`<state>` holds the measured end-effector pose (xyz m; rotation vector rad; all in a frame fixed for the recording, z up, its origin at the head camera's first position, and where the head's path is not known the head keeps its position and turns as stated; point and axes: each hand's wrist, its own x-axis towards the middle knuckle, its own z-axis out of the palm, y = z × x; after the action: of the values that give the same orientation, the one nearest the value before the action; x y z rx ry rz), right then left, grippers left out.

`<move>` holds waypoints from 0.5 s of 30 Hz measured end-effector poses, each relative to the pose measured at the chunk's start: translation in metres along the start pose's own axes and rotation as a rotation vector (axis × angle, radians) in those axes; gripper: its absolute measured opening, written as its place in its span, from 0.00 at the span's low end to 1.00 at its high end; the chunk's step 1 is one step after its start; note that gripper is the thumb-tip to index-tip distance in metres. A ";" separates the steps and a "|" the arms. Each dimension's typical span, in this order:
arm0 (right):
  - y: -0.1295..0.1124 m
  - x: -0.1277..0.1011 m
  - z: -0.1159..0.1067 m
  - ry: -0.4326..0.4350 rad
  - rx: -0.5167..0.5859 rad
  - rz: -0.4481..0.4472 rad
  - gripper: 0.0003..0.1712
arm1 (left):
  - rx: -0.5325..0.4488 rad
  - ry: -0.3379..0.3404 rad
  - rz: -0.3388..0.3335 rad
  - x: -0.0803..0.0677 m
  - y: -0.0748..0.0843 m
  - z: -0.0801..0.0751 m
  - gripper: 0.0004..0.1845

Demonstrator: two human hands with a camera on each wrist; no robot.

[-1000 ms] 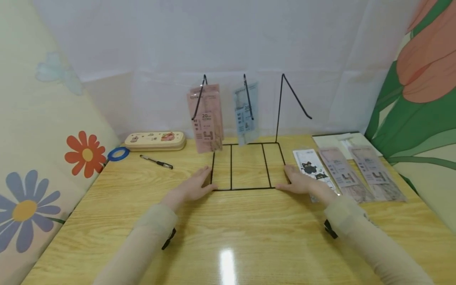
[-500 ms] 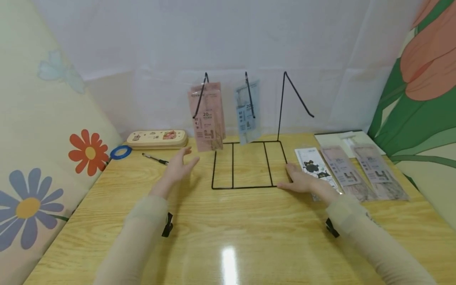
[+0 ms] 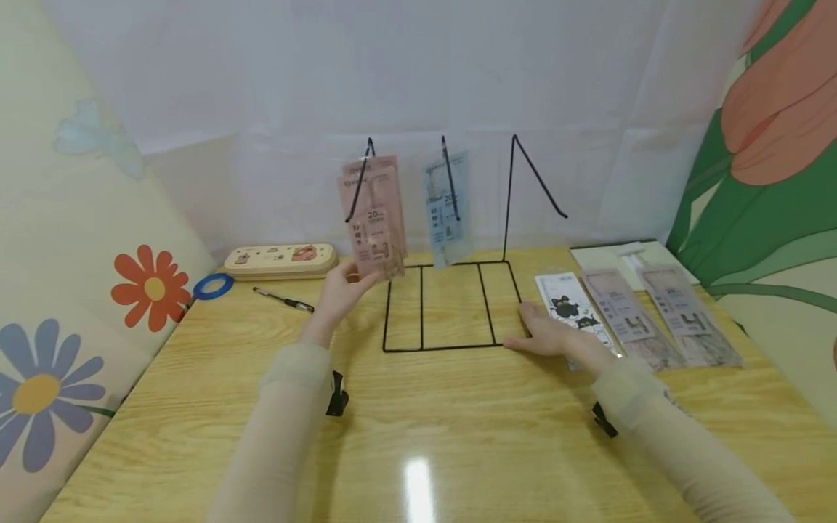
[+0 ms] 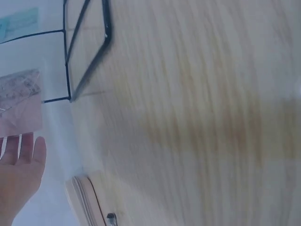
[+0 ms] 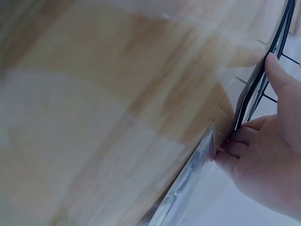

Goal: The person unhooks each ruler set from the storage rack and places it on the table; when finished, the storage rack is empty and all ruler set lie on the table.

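Note:
A black wire display rack (image 3: 421, 312) with three upright hooks stands on the table. Pink flat packets (image 3: 377, 192) hang from its left hook and a pale blue packet (image 3: 437, 226) from the middle one. At the bottom edge of the pink packets is my left hand (image 3: 336, 294), thumb toward the front; the left wrist view shows its fingers extended up to that edge. My right hand (image 3: 552, 335) holds the rack's front right corner, thumb at the front wire and fingers along the side wire. In the right wrist view, its fingertips (image 5: 225, 157) meet the dark wire.
A cream pencil case (image 3: 281, 261), a black pen (image 3: 284, 299) and a blue ring (image 3: 212, 296) lie at left. To the right are a white cat-print packet (image 3: 565, 309), two pink packets (image 3: 621, 309) and a pale board (image 3: 598, 258) behind them.
My left hand has left the rack's left front corner, swung left, then moved in to the lower edge of the hanging pink packets. The right hand stays at its corner.

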<state>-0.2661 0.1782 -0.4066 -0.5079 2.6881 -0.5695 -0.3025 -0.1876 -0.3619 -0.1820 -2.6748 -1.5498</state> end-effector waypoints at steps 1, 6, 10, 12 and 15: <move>0.000 0.000 0.000 0.000 -0.001 0.002 0.54 | -0.027 -0.007 -0.003 0.001 0.002 0.002 0.27; 0.000 -0.001 -0.001 0.002 0.000 0.002 0.54 | -0.102 -0.011 -0.021 0.005 0.008 0.012 0.26; -0.001 -0.002 -0.001 0.003 0.008 -0.010 0.53 | -0.092 0.023 -0.014 0.004 0.010 0.020 0.22; -0.001 -0.002 -0.001 0.003 0.013 -0.010 0.53 | -0.082 0.025 -0.003 0.000 0.013 0.022 0.19; -0.003 -0.002 -0.001 0.000 0.008 -0.011 0.53 | -0.086 0.003 0.017 -0.013 0.016 0.024 0.18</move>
<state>-0.2637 0.1774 -0.4039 -0.5215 2.6840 -0.5829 -0.2876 -0.1598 -0.3619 -0.2045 -2.5994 -1.6599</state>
